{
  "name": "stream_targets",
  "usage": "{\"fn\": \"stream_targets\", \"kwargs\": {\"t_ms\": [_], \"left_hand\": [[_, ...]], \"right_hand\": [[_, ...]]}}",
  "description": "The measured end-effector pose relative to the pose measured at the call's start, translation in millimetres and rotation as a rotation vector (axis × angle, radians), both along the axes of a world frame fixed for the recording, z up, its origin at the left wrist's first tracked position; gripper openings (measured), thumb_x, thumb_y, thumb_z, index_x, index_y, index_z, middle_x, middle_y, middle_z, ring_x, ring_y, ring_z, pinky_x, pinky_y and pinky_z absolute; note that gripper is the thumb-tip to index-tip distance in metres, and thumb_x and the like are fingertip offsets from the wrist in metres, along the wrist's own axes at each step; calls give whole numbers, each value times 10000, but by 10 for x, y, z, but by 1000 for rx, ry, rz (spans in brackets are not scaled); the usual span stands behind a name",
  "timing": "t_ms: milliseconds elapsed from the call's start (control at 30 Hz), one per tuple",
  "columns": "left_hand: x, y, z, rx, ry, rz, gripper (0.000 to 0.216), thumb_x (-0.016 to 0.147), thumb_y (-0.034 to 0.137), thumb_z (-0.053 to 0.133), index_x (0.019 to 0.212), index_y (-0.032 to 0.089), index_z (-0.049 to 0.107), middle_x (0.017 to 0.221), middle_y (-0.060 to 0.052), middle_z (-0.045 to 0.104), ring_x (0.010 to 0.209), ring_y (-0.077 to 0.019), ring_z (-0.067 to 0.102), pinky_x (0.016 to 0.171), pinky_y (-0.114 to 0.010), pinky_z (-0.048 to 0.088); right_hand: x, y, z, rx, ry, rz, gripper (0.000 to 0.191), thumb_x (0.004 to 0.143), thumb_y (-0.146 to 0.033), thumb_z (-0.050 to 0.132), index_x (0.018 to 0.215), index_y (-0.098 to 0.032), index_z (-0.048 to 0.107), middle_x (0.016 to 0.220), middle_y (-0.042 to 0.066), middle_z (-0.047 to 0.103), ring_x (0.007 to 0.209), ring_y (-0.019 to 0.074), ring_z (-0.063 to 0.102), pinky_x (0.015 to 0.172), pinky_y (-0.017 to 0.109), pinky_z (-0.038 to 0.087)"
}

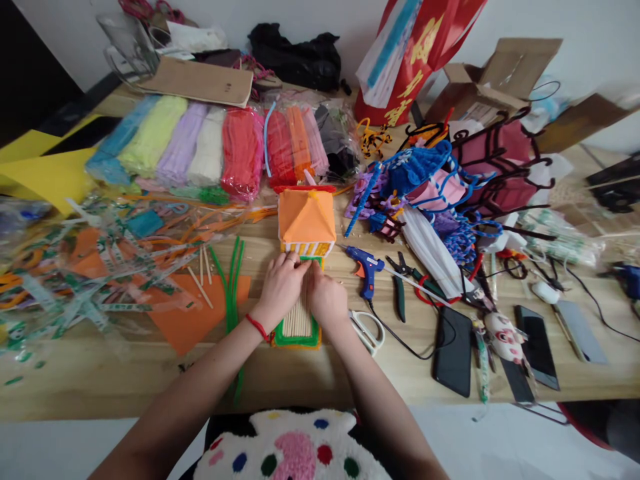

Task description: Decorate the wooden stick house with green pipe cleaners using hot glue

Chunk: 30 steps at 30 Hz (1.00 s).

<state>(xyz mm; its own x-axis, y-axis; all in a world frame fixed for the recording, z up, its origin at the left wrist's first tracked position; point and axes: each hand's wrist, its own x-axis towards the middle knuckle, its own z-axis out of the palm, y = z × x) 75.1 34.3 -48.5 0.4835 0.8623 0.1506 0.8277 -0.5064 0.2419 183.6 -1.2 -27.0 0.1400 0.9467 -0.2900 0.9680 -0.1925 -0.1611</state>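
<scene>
A rectangular panel of pale wooden sticks [296, 321], edged in fuzzy green and orange pipe cleaner, lies flat on the table in front of me. My left hand [283, 287] rests over its upper left part, fingers bent and thumb tip at the green edge. From the other side, my right hand [327, 297] is curled, its fingertips pressing the panel's upper right part; both hands partly hide it. Just beyond my fingers stands a small house model [307, 223] with an orange pyramid roof and striped orange and white walls.
Green pipe cleaners [233, 287], an orange sheet [183, 320] and loose sticks lie left, near scattered wrappers. A blue glue gun [367, 267], pliers [399, 293], white-handled scissors [369, 331] and phones [453, 350] lie right. Packed pipe cleaners [210, 147] are behind.
</scene>
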Motion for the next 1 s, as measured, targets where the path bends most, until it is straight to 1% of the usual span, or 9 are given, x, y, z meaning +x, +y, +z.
{"fn": "stream_targets", "kwargs": {"t_ms": [167,300,467,600,633,700,800,900,1000], "left_hand": [[-22,-24,15,42,-10,33,226,899,196,461,995,205,666,942,-91,621,885,-252,527,754,-403,401],[-45,-32,-29,38,-54,33,228,890,174,467,992,203,668,948,-84,630,898,-245,517,764,-396,405],[-93,-46,-62,59,-114,53,240,881,200,494,1036,230,674,1002,-75,620,930,-245,493,786,-392,399],[-127,-135,5,78,-144,98,261,882,222,503,1095,240,653,1060,-75,610,963,-248,490,774,-391,381],[-129,-173,30,83,-146,108,259,884,225,503,1094,247,653,1072,-73,610,971,-248,489,769,-394,373],[-125,-261,77,86,-142,110,230,883,220,510,1043,262,670,1078,-64,618,975,-247,489,756,-400,358],[-105,-391,120,70,-140,69,190,872,206,531,963,267,687,1069,-42,637,963,-240,497,733,-401,344],[-109,-488,126,50,-170,53,179,875,222,535,958,266,687,1050,-28,652,940,-230,509,722,-398,347],[-164,-546,114,29,-204,75,167,874,244,541,933,268,695,1014,-25,660,924,-227,519,719,-388,365]], "right_hand": [[-84,27,106,-39,-72,44,475,909,-114,314,1377,-50,366,801,171,696,720,219,706,611,281,517],[-78,57,136,-55,-36,40,477,904,-106,316,1370,-21,372,789,182,694,706,235,707,620,304,528],[49,90,82,-6,200,-29,427,888,-118,353,1285,-59,498,879,207,695,829,284,691,715,372,517],[262,138,53,2,370,-86,399,863,-114,392,1204,-137,597,919,149,709,854,221,680,767,291,490],[321,155,50,1,420,-101,406,865,-111,379,1203,-150,602,885,123,715,806,195,682,745,264,489],[424,190,39,-22,531,-130,425,869,-117,352,1213,-167,598,713,61,702,616,158,658,633,241,490],[500,228,3,-68,703,-185,430,867,-138,335,1209,-164,595,479,-10,591,373,132,528,442,228,428],[493,228,-49,-69,854,-259,407,860,-165,359,1191,-151,595,424,-34,535,295,110,440,346,207,341],[483,194,-84,-10,973,-351,379,859,-199,381,1166,-143,596,421,-41,520,288,100,418,316,192,295]]}}
